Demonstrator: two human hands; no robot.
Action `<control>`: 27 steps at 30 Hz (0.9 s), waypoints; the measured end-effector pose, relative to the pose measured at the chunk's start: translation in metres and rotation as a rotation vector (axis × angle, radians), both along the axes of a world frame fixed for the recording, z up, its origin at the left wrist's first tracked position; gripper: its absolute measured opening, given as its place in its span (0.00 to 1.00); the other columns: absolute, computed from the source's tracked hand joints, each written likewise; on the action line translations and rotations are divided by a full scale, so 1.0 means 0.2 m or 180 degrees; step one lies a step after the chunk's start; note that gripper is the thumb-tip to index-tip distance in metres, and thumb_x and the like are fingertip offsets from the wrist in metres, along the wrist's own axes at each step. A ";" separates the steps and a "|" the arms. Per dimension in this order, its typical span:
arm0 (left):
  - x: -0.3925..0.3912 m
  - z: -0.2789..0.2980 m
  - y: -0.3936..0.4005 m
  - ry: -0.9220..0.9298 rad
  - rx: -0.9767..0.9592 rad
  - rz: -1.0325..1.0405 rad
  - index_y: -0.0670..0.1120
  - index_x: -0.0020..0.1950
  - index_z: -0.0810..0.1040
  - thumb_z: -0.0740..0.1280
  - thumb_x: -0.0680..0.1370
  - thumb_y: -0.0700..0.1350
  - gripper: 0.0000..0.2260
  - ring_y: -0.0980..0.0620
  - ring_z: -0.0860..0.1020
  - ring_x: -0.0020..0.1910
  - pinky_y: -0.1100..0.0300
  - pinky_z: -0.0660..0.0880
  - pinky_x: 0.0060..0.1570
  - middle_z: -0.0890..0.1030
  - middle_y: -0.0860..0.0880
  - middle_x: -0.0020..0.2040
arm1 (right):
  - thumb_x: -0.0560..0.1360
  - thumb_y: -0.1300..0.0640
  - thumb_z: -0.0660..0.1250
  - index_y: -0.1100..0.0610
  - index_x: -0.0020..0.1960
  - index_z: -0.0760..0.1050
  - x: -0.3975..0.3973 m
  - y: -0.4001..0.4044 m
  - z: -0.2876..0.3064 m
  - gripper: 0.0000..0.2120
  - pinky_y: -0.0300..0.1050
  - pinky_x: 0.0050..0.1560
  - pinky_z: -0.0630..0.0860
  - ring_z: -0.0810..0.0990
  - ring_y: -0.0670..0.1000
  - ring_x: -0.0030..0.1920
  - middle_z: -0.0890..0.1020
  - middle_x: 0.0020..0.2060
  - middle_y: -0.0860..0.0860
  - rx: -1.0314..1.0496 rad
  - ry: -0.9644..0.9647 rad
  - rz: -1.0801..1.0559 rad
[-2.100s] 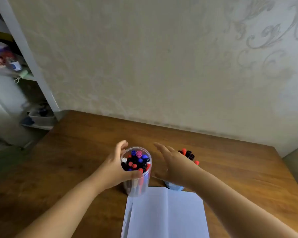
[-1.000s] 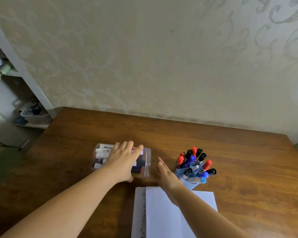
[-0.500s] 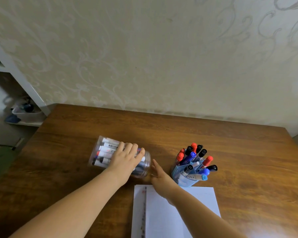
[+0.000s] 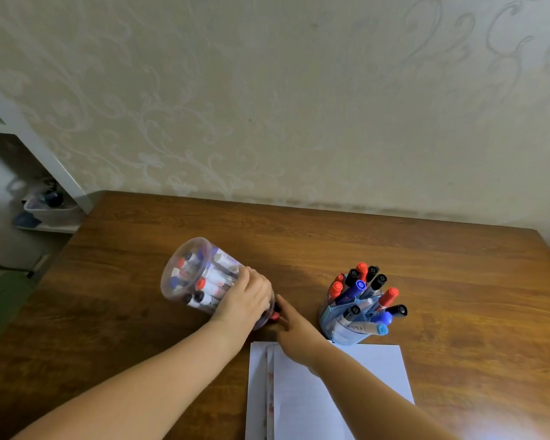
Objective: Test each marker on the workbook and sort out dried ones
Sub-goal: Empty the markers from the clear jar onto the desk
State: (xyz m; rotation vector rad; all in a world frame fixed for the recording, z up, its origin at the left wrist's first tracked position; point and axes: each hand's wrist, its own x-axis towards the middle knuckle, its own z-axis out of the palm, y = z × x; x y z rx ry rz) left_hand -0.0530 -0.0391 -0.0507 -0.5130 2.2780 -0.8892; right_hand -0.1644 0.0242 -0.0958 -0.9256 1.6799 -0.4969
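A clear plastic jar point(image 4: 191, 274) full of markers is tipped over, its base raised toward the far left and its mouth down near the table. My left hand point(image 4: 246, 301) grips the jar near its mouth. My right hand point(image 4: 296, 328) lies flat by the jar's mouth, fingers straight, where red and black marker ends point(image 4: 275, 312) poke out. A blue holder point(image 4: 350, 325) with red, black and blue capped markers stands to the right. The open white workbook point(image 4: 318, 392) lies at the near edge.
The brown wooden table point(image 4: 458, 281) meets a patterned wall at the back. A white shelf unit point(image 4: 42, 214) with a tray of small items stands off the table's left edge.
My left hand has tipped the jar from upright to its side and has since raised its base. The right hand has moved to the jar's mouth.
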 end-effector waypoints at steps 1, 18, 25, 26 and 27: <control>0.01 0.00 -0.01 0.0074 0.0008 0.0026 0.35 0.73 0.50 0.65 0.76 0.45 0.33 0.33 0.60 0.66 0.41 0.59 0.66 0.59 0.33 0.67 | 0.77 0.68 0.56 0.44 0.77 0.46 0.00 0.00 0.00 0.36 0.43 0.61 0.72 0.73 0.51 0.64 0.67 0.71 0.51 0.0025 0.0019 0.0018; 0.10 0.01 -0.05 0.1053 0.0346 0.0537 0.36 0.73 0.47 0.64 0.77 0.41 0.34 0.32 0.61 0.68 0.41 0.58 0.68 0.61 0.34 0.68 | 0.67 0.49 0.75 0.48 0.77 0.45 0.01 -0.15 -0.07 0.51 0.59 0.73 0.40 0.44 0.52 0.77 0.52 0.76 0.46 -0.0522 0.1434 0.0879; 0.17 0.05 -0.12 0.1340 0.0735 0.0698 0.39 0.75 0.45 0.67 0.75 0.45 0.38 0.36 0.55 0.72 0.44 0.51 0.70 0.55 0.37 0.72 | 0.66 0.52 0.74 0.49 0.66 0.64 -0.04 -0.16 -0.08 0.32 0.49 0.71 0.58 0.68 0.52 0.65 0.71 0.63 0.47 -0.0844 0.2034 0.0829; 0.18 0.05 -0.12 0.1364 0.0782 0.0717 0.40 0.75 0.45 0.67 0.75 0.46 0.39 0.36 0.55 0.72 0.44 0.50 0.71 0.55 0.38 0.73 | 0.66 0.54 0.73 0.50 0.66 0.64 -0.06 -0.16 -0.07 0.31 0.49 0.70 0.60 0.68 0.53 0.65 0.71 0.63 0.48 -0.0806 0.2067 0.0831; 0.19 0.06 -0.13 0.1390 0.0800 0.0751 0.41 0.75 0.44 0.68 0.75 0.47 0.40 0.37 0.54 0.72 0.45 0.50 0.71 0.54 0.39 0.73 | 0.67 0.54 0.73 0.50 0.66 0.64 -0.07 -0.16 -0.06 0.31 0.49 0.70 0.60 0.67 0.54 0.65 0.71 0.63 0.48 -0.0767 0.2065 0.0820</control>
